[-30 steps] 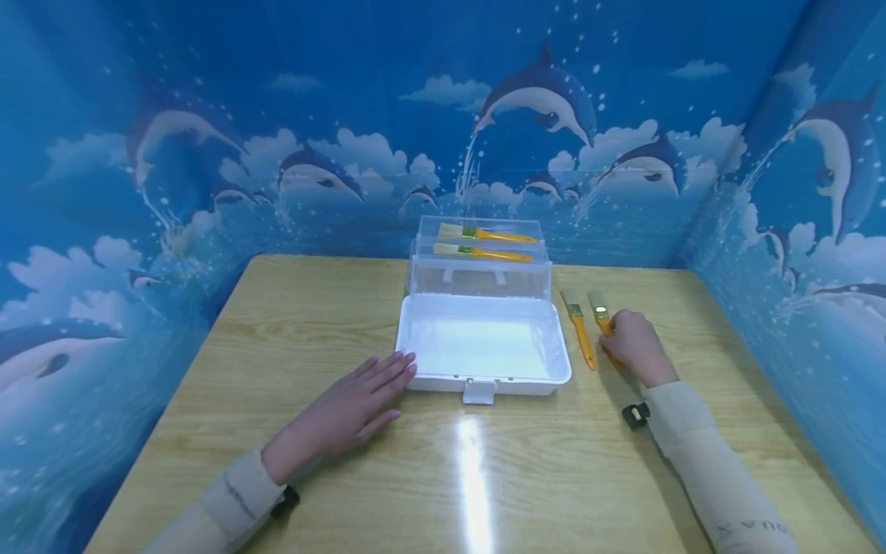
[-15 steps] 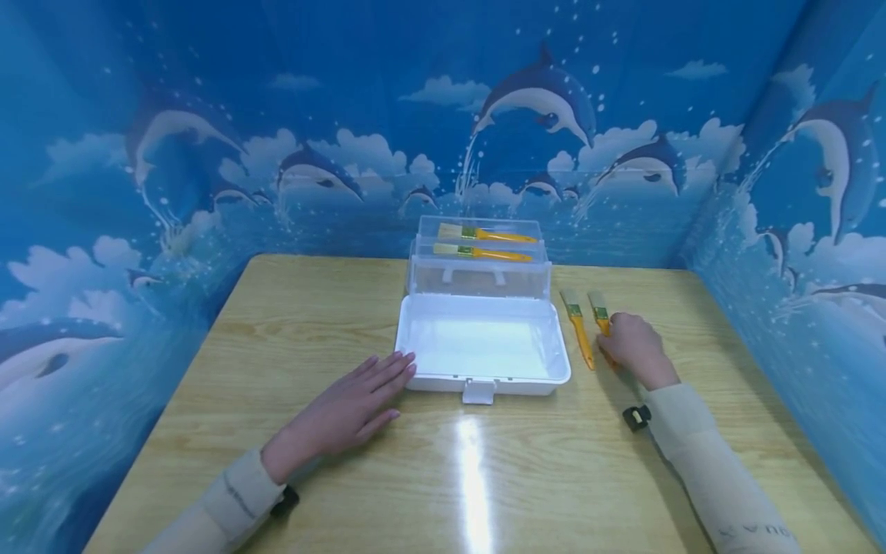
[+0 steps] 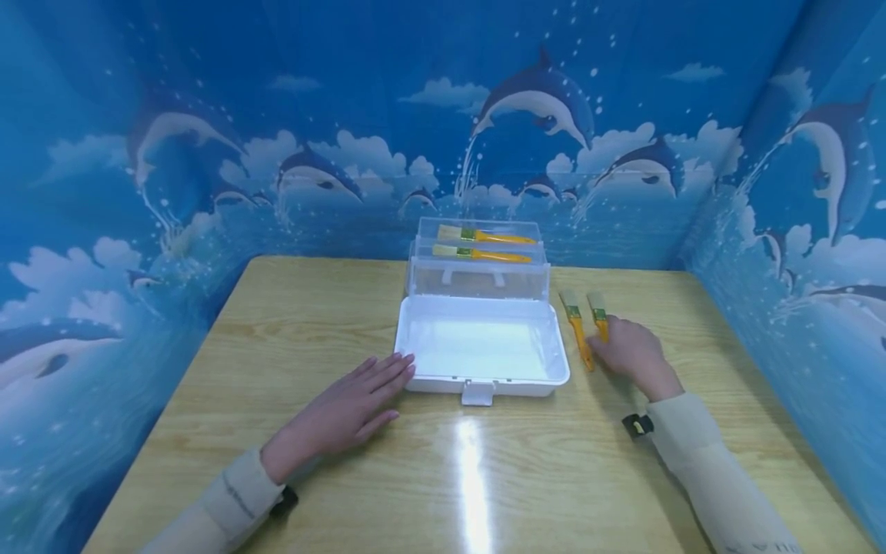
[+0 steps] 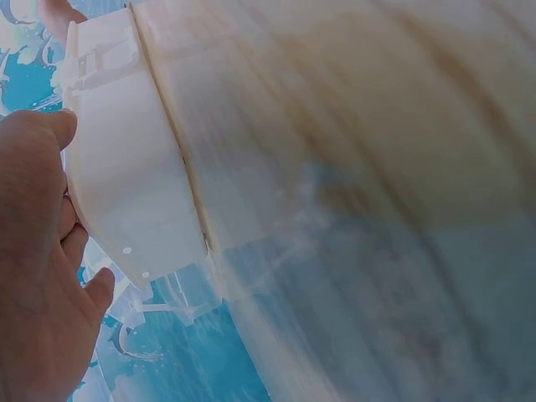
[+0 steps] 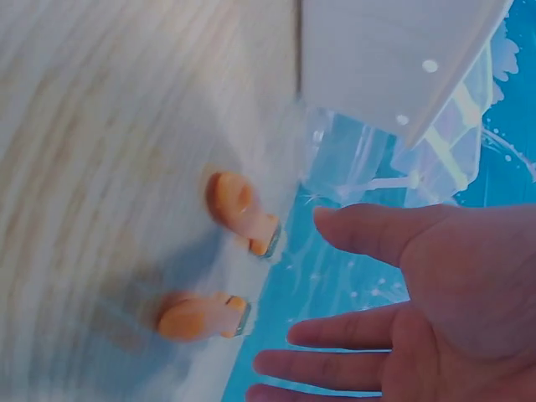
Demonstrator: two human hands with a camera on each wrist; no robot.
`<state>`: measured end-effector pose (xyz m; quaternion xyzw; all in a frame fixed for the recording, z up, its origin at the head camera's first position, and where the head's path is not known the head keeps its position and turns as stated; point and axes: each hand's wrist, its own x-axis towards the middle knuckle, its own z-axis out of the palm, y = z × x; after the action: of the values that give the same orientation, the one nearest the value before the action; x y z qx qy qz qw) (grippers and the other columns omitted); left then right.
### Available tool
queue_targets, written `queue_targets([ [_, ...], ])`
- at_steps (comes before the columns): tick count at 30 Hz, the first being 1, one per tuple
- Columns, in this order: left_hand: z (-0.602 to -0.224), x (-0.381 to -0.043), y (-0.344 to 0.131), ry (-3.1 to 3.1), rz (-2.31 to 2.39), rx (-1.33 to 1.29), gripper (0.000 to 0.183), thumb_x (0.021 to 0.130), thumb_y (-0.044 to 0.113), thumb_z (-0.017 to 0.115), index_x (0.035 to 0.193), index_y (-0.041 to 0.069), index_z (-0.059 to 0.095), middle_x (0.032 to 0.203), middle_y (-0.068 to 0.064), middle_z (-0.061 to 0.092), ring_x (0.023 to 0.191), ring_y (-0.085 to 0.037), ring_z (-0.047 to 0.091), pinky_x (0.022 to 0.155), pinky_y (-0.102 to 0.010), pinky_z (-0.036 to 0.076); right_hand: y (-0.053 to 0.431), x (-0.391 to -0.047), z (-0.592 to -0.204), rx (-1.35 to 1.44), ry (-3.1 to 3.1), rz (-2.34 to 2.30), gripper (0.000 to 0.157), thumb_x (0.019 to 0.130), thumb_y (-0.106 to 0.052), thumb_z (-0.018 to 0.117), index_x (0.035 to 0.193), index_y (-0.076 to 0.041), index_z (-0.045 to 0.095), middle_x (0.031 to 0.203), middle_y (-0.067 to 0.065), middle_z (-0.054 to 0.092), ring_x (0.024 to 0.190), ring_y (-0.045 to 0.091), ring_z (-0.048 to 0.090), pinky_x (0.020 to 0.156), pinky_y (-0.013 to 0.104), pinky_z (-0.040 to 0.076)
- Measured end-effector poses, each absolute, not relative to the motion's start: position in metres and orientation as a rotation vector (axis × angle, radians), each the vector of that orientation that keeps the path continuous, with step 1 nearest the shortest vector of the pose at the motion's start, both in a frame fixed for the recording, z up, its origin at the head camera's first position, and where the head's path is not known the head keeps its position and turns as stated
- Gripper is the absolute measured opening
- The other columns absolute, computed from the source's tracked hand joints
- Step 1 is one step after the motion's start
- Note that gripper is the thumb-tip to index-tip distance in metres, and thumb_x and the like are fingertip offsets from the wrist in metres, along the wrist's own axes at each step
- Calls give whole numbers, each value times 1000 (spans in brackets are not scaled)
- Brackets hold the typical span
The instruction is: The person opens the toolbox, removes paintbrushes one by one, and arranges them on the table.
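Observation:
My left hand (image 3: 346,408) lies with extended fingers at the near left corner of a white plastic box (image 3: 519,387). In the left wrist view its fingers touch the box's rim. To the right of the box two paintbrushes lie side by side on the table, bristles pointing away: a left paintbrush (image 3: 579,332) and a right paintbrush (image 3: 599,317). Over the right paintbrush's handle hovers my right hand (image 3: 633,355), hiding its end in the head view. Seen from the right wrist, thumb and fingers are spread apart, and both orange handles (image 5: 194,320) lie free of them.
Behind the white base stands the box's raised clear lid and tray (image 3: 477,281), with two more paintbrushes, an upper paintbrush (image 3: 508,237) and a lower paintbrush (image 3: 494,256). A latch (image 3: 477,393) hangs at the front. Dolphin-print curtains (image 3: 443,138) border the wooden table (image 3: 311,308).
My right hand has let go of the right paintbrush and drawn slightly back toward me, after shifting that brush's handle a little to the left. The left hand stays put.

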<state>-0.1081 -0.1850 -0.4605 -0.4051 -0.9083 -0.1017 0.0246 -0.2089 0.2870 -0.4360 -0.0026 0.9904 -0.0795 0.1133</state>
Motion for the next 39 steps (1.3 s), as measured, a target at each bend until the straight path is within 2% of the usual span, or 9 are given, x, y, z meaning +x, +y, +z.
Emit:
queue_targets([
  [2,-461,-108,-185,-2810,-314,-1255,67,107,36,50,162,12,22,171,-3,15,156,-22,18,128,-47,19,285,-206,-435,-22,2926,-213,74,103,-43,52,143,18,40,138,44,48,122,62,49,108,75,34],
  [4,-461,-108,-185,-2809,-309,-1256,67,107,36,50,162,12,22,171,-3,15,157,-22,18,128,-47,18,283,-204,-433,-27,2939,-202,79,103,-47,50,147,17,35,144,44,41,129,65,40,114,78,20],
  [6,-461,-108,-185,-2809,-302,-1256,67,107,36,50,162,11,22,171,-3,15,157,-22,18,128,-47,18,280,-202,-431,-32,2942,-208,83,104,-50,48,150,17,31,148,44,35,133,65,35,116,78,14],
  [16,-462,-108,-185,-2817,-260,-1253,67,108,38,48,162,11,21,171,-4,13,157,-22,16,128,-47,19,268,-192,-419,-174,2931,-252,95,103,-66,36,156,11,22,158,40,20,144,60,22,117,77,6],
  [20,-462,-108,-185,-2827,-249,-1250,67,108,39,47,163,11,19,171,-4,12,157,-22,15,128,-47,18,264,-189,-415,-249,2932,-257,96,103,-68,31,157,10,17,160,38,16,145,60,20,118,76,7],
  [29,-462,-107,-184,-2831,-234,-1243,69,108,39,48,163,12,18,171,-3,12,157,-22,15,128,-47,18,247,-184,-405,-366,2917,-468,93,103,-59,46,161,5,11,165,34,7,151,55,8,119,75,4],
  [39,-460,-106,-183,-2826,-232,-1239,68,107,39,48,163,11,19,171,-4,13,157,-23,17,128,-47,19,237,-190,-409,-669,2933,-505,85,103,-54,49,163,-6,13,170,22,6,156,46,-1,123,69,-3],
])
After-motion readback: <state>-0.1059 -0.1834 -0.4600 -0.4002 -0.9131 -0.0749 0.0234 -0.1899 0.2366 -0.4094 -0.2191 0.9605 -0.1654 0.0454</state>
